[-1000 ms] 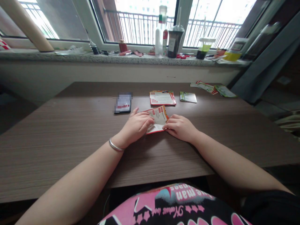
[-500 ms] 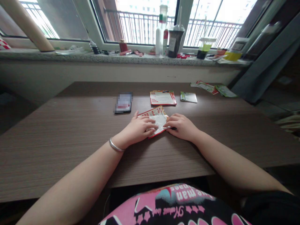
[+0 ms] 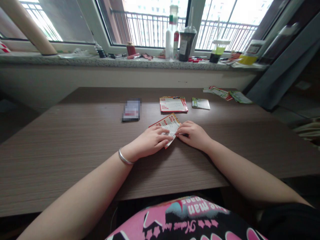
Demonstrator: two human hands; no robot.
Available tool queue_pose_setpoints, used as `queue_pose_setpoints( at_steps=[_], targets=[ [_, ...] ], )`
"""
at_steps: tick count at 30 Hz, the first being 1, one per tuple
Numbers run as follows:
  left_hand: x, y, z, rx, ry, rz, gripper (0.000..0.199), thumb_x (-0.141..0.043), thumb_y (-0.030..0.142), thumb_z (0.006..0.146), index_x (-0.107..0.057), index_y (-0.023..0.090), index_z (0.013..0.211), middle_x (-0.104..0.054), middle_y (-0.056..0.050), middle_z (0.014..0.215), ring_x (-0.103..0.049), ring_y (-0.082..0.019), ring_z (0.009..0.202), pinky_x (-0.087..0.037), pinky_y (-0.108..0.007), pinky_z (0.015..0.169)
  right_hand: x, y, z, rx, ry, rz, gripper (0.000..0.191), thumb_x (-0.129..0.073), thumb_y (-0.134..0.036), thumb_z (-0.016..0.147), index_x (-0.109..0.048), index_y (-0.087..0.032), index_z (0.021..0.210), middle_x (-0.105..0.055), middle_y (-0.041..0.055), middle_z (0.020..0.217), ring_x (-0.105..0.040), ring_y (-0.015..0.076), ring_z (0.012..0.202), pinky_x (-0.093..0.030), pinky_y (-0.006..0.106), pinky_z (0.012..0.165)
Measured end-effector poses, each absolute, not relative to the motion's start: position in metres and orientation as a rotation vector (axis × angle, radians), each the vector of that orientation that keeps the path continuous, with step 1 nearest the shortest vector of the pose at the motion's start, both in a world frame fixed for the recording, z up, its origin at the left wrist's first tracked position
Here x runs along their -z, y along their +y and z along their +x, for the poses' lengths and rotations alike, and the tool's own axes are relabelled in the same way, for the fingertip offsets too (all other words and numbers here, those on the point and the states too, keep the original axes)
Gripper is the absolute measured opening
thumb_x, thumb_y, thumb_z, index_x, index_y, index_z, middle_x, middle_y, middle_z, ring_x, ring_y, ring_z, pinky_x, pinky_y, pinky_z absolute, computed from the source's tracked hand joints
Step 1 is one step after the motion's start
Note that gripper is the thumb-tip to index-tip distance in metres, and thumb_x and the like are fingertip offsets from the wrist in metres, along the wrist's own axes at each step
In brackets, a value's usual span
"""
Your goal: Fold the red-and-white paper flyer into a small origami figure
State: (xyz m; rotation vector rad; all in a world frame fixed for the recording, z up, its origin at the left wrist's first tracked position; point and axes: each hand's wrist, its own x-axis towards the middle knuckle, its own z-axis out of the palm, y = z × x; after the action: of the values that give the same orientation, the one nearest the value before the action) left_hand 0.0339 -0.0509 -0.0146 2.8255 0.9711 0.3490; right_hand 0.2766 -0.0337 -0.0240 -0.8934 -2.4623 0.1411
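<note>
A printed leaflet (image 3: 170, 124) with red and orange edges lies tilted on the brown table, a folded-over white part showing near its right side. My left hand (image 3: 154, 140) rests flat across it with the fingers spread, covering its left and lower portion. At the leaflet's right edge, my right hand (image 3: 192, 133) pinches the paper between thumb and fingers. Just beyond sits a stack of similar red-edged leaflets (image 3: 173, 104). To the right of that stack is a smaller pile of green and white cards (image 3: 201, 103). A phone-like dark item (image 3: 131, 110), its face blurred, lies left of the leaflets.
More red and green leaflets (image 3: 221, 93) lie at the table's back right corner. The granite windowsill (image 3: 150, 64) carries a glass bottle (image 3: 170, 40), a dark drink cup (image 3: 187, 45), a yellow-green cup (image 3: 218, 51) and small red items. A grey curtain (image 3: 277, 63) hangs at right.
My left hand has slid slightly right and toward me over the leaflet. The leaflet is turned a little, with its lower right part folded differently. My right hand has barely moved.
</note>
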Motion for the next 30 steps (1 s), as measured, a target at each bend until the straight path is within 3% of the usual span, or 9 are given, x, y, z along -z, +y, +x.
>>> queue_pose_setpoints(
  at_steps=[6, 21, 30],
  targets=[
    [0.0108, -0.0522, 0.0361, -0.420, 0.769, 2.781, 0.034, -0.040, 0.033, 0.100, -0.071, 0.024, 0.110, -0.067, -0.003, 0.122, -0.058, -0.018, 0.114, -0.041, -0.035, 0.105, 0.0230, -0.0340, 0.2759, -0.197, -2.453, -0.914, 0.014, -0.059, -0.025, 0.089, -0.072, -0.021, 0.085, -0.071, 0.0041, 0.088, -0.061, 0.0193, 0.088, -0.048, 0.034, 0.083],
    [0.0108, -0.0527, 0.0367, -0.442, 0.730, 2.708, 0.027, -0.045, 0.027, 0.097, -0.072, 0.020, 0.100, -0.069, -0.005, 0.118, -0.061, -0.018, 0.112, -0.046, -0.033, 0.101, 0.0252, -0.0320, 0.2779, -0.232, -2.387, -1.029, 0.011, -0.062, -0.023, 0.087, -0.070, -0.020, 0.080, -0.071, 0.0056, 0.096, -0.062, 0.0210, 0.095, -0.048, 0.039, 0.091],
    [0.0151, -0.0515, 0.0322, -0.275, 0.791, 2.545, 0.026, -0.049, 0.028, 0.095, -0.075, 0.027, 0.100, -0.056, -0.001, 0.139, -0.033, -0.027, 0.142, -0.031, -0.045, 0.116, 0.0315, -0.0288, 0.2786, -0.333, -2.239, -1.142, 0.011, -0.065, -0.027, 0.084, -0.070, -0.021, 0.077, -0.068, 0.0069, 0.110, -0.060, 0.0226, 0.106, -0.046, 0.043, 0.098]
  ],
)
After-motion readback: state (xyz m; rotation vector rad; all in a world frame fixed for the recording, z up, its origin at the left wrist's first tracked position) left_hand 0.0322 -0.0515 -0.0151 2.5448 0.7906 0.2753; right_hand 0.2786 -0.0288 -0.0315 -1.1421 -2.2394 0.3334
